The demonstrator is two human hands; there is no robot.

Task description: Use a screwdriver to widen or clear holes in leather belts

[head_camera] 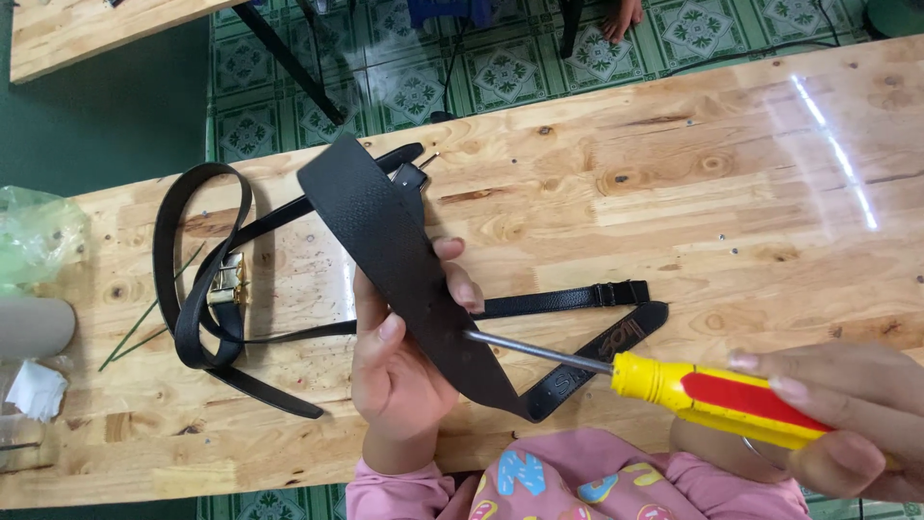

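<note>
Belt work is in hand at a light wooden tabletop [674,193], seen from above. The left hand [399,361] is closed around a wide black belt [404,270], thumb on its near face and fingertips wrapped over its far edge. The belt is lifted off the tabletop and runs diagonally: its squared end points up and away from the hand, and its lower run drops to a fold just beside the person's pink patterned sleeve [577,477], then turns back up towards a narrower black strap [568,300].

The right hand [847,414] is closed around the yellow and red handle of a screwdriver [693,390]. The steel shaft extends from the handle to the belt, and its tip meets the belt's surface just beside the left thumb.

The narrower strap lies flat on the tabletop behind the belt, passing under it. Beyond the left hand, on the side away from the screwdriver, further black belts [202,279] lie looped together, with a brass-coloured buckle [229,279] inside the loop. A thin green stalk [144,327] lies beside that loop. Farther on, at the tabletop's end, sit a clear green plastic bag [34,236] and a scrap of white paper [34,390].

Past the tabletop's far edge, green patterned floor tiles [414,77] show, with another person's bare foot [621,17] resting on them.
</note>
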